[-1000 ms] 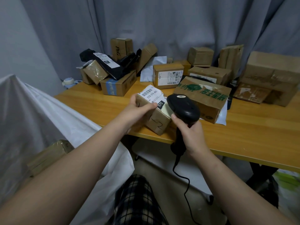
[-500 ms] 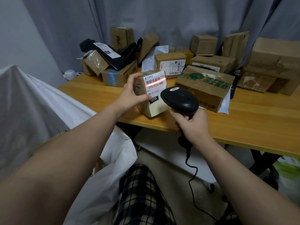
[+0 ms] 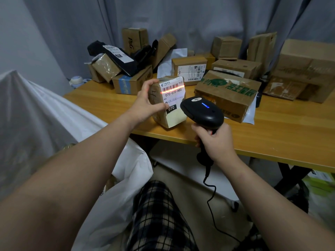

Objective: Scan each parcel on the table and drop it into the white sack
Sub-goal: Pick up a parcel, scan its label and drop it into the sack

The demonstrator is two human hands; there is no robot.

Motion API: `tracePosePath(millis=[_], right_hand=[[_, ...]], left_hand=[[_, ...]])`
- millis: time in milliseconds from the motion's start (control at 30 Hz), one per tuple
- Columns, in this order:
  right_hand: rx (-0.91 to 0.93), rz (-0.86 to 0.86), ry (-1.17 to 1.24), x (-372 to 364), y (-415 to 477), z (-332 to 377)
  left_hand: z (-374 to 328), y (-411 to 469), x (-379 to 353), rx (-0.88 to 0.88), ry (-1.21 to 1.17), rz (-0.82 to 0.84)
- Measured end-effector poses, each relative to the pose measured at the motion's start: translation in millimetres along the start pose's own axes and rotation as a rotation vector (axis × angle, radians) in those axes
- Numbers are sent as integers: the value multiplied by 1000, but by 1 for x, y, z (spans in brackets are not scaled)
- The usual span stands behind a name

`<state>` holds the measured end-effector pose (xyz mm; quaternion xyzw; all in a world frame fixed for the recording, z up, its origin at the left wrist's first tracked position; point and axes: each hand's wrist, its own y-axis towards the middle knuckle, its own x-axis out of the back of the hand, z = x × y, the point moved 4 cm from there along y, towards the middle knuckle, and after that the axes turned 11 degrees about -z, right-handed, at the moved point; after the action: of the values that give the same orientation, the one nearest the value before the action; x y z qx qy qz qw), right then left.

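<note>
Gripping one small cardboard parcel [image 3: 167,104] in your left hand [image 3: 145,104], your right hand [image 3: 215,140] wraps one glossy black scanner [image 3: 202,111] above the wooden bench [image 3: 272,134]

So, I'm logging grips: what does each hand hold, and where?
Left hand grips the small parcel by its left side; right hand holds the scanner by its handle.

"070-070-A80" and "070" on parcel label [image 3: 172,95]
</note>
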<state>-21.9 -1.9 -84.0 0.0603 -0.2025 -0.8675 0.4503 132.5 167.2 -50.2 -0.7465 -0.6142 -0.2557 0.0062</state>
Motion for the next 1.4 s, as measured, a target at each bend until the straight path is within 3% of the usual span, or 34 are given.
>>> tracePosePath(millis=[300, 400, 500, 633, 767, 833, 1000, 1067, 1133, 1200, 1333, 1400], right_hand=[[51, 63, 104, -20, -3, 23], [69, 132, 142, -44, -9, 34], [75, 247, 134, -80, -22, 37], [-1, 423, 8, -138, -46, 24], [-112, 480, -132, -189, -67, 0], [-127, 493, -202, -207, -74, -12], [192, 258, -596, -215, -70, -30], [106, 311, -578, -213, -62, -41], [-23, 487, -564, -213, -60, -60], [-85, 583, -595, -210, -60, -76], [-278, 554, -493, -201, -74, -87], [-290, 533, -468, -201, -81, -80]], left_hand=[[-9, -41, 15, -113, -90, -148], [-6, -68, 41, -117, -151, -166], [16, -102, 74, -74, -138, -304], [67, -150, 118, 59, 17, -529], [107, -183, 163, 164, 306, -680], [124, -188, 177, 262, 337, -725], [159, -162, 149, 435, 196, -496], [172, -152, 135, 443, 332, -383], [184, -149, 133, 489, 538, -294], [186, -150, 144, 550, 690, -276], [181, -173, 183, 458, 1118, -182], [187, -199, 205, 592, 1116, -187]])
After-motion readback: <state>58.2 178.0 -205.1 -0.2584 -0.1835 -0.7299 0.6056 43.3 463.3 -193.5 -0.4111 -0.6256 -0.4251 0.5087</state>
